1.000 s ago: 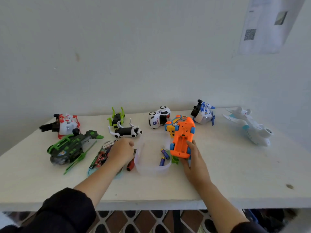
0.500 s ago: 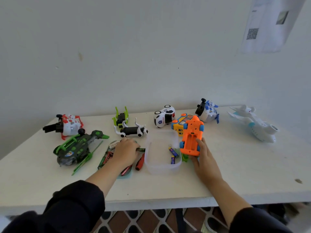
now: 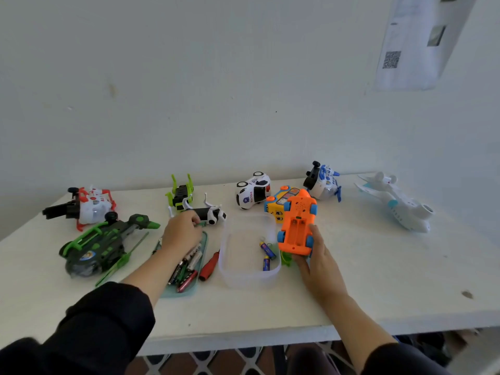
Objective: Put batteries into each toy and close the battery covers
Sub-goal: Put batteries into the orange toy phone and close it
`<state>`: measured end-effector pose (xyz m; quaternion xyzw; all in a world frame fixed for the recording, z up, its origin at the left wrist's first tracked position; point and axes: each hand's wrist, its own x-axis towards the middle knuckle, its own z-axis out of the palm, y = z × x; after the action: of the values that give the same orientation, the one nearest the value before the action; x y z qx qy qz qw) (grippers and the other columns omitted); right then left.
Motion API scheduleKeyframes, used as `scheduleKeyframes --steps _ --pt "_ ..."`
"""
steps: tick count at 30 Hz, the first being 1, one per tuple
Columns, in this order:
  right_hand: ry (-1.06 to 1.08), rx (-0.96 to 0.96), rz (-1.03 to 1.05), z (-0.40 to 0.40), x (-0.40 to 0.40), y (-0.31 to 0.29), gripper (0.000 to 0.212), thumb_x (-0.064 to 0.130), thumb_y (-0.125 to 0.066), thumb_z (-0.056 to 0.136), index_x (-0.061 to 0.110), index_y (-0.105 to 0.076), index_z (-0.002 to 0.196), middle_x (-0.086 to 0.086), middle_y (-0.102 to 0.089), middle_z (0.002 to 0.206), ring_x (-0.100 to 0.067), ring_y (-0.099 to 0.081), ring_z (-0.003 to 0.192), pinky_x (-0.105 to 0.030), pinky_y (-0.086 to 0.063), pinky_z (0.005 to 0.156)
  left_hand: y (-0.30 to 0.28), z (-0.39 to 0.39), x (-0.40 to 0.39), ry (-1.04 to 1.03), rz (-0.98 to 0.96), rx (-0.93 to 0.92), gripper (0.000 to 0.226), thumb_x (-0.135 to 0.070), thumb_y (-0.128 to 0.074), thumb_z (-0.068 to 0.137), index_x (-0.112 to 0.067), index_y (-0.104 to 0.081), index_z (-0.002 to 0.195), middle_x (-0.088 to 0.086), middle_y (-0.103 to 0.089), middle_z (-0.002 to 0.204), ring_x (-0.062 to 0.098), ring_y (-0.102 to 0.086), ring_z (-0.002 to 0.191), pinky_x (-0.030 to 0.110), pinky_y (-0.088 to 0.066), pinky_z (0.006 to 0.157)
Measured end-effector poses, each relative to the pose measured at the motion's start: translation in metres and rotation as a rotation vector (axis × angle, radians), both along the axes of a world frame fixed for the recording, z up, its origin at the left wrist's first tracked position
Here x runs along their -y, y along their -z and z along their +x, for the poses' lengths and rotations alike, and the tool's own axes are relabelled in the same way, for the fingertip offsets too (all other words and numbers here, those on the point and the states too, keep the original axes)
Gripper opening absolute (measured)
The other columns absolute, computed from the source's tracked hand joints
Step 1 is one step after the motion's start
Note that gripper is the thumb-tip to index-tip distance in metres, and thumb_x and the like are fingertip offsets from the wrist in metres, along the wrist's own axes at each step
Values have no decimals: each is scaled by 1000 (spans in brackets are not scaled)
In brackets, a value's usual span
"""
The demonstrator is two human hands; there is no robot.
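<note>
I hold the orange plastic toy car (image 3: pixel 297 221) belly-up in my right hand (image 3: pixel 318 262), fingers curled round its rear end, just beside the clear plastic tub (image 3: pixel 247 277). Its battery bay shows as an open slot with nothing in it that I can see, and no cover on it, so I judge this toy is only at the start: batteries in, then the lid.

My left hand (image 3: pixel 181 231) is curled, knuckles up, over the far end of the pale green tray (image 3: pixel 177 293), which holds a heap of loose batteries (image 3: pixel 186 269). Something small and green shows at my fingertips, but I cannot tell whether I am pinching it or a battery. Two blue-and-yellow batteries (image 3: pixel 266 255) lie inside the tub, and a red-handled screwdriver (image 3: pixel 209 266) lies between tray and tub.

The rest looks untouched as far as I can tell: the green and black helicopter (image 3: pixel 101 243), the red and white robot toy (image 3: pixel 86 205), the lime and black toy (image 3: pixel 180 192), the black and white toy (image 3: pixel 208 212) just past my left hand, the white police car (image 3: pixel 253 190), the yellow toy car (image 3: pixel 277 205) touching the orange one, the blue and white toy (image 3: pixel 323 182) and the white aeroplane (image 3: pixel 397 205). Whether any already has batteries I cannot see.

Everything sits on a white table (image 3: pixel 378 280) pushed against a plain white wall (image 3: pixel 216 90) with a printed paper sheet bearing a square code (image 3: pixel 414 50) hung at upper right. Patterned floor tiles (image 3: pixel 216 361) show below the table edge.
</note>
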<state>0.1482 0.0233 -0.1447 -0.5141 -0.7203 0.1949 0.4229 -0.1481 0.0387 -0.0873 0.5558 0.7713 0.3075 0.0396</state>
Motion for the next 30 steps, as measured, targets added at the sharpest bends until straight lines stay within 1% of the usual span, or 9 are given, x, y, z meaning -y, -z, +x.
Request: scheduleKeyframes --steps 4,8,10,13,17,20,24,28,30 --pt "-1 -26 -20 0 -2 -1 69 21 -59 91 12 -20 146 -6 -46 141 -27 -49 124 -26 -36 87 -35 34 0 62 182 447 18 0 -66 80 -14 -59 88 -1 -57 74 19 -56 73 26 -42 61" --pt "-45 -76 -40 1 -2 -1 70 19 -61 90 16 -18 146 0 -49 136 -23 -52 120 -24 -36 86 -51 97 9 305 183 619 32 8 -67 75 -19 -52 79 2 -59 75 14 -53 61 21 -44 47" --pt "-58 -109 -20 3 -2 -1 70 20 -63 89 25 -18 143 9 -49 130 -15 -52 117 -26 -38 87 -47 127 12 416 130 657 32 9 -67 76 -19 -51 81 1 -60 76 12 -55 63 21 -46 48" --pt "-43 -83 25 4 -2 0 77 34 -59 86 18 -19 149 2 -57 129 -20 -58 112 -36 -47 88 -36 155 10 497 121 534 29 4 -68 75 -21 -54 78 -1 -63 77 14 -60 69 27 -51 60" --pt "-56 -57 44 3 1 -3 85 44 -55 81 16 -15 150 -4 -56 132 -24 -57 114 -41 -48 90 -29 167 8 517 144 387 16 0 -69 77 -13 -64 85 -5 -62 79 4 -58 73 14 -48 71" --pt "-69 -22 68 4 3 -4 91 56 -48 77 15 -12 150 -7 -53 134 -24 -54 115 -39 -47 90 -28 170 9 493 150 372 15 -7 -71 79 -17 -63 86 -5 -65 83 5 -59 77 17 -48 78" --pt "-50 -14 66 4 1 -3 82 48 -51 84 17 -12 149 -10 -55 130 -26 -55 112 -37 -46 88 -22 169 10 467 199 244 14 -14 -71 81 -13 -70 94 0 -67 94 9 -56 82 25 -48 80" --pt "-45 41 97 3 0 1 87 60 -39 79 16 -11 149 -8 -57 125 -23 -55 108 -30 -44 85 -8 166 6 480 241 162 21 -19 -71 81 -18 -72 102 -4 -49 100 14 -49 101 31 -44 89" --pt "-45 77 116 3 0 2 90 64 -33 78 16 -10 150 -5 -56 126 -20 -54 108 -25 -40 85 -1 165 3 500 247 151 23 -18 -71 82 -19 -72 105 -5 -44 99 17 -48 103 33 -45 91"
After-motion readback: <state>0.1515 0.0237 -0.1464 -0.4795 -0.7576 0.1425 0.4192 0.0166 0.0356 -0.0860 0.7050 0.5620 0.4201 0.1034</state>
